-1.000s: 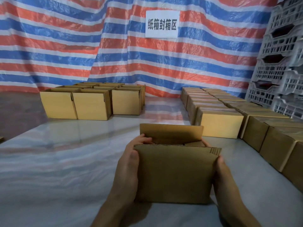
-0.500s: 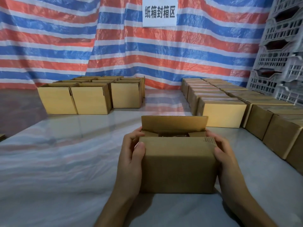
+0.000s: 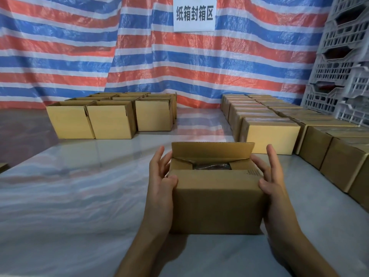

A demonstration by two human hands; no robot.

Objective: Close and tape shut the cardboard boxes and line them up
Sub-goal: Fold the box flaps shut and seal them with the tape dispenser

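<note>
Item under inspection: cardboard box [image 3: 215, 200], standing on the plastic-sheeted surface [image 3: 79, 196] directly in front of the person, between the two groups of boxes.
Closure state: far flap [image 3: 211, 151] upright; end flaps turned in; near flap appears folded over the top. A dark item [image 3: 211, 166] shows through the gap.
Left hand [image 3: 161, 182]: palm against the left end, thumb on the near top edge, fingers straight and spread. Nothing is gripped.
Right hand [image 3: 273, 180]: mirrors it on the right end, with the index finger raised clear.
Handling judgement: thin, stiff corrugated board that is light and easily dented, with dry faces unlikely to slip.
Recommended hold: brace the two ends and press the flaps near their creases.
Surroundings: open boxes [image 3: 111, 120] at far left; closed boxes [image 3: 271, 134] ranked at right.
Tape: none in view.
</note>
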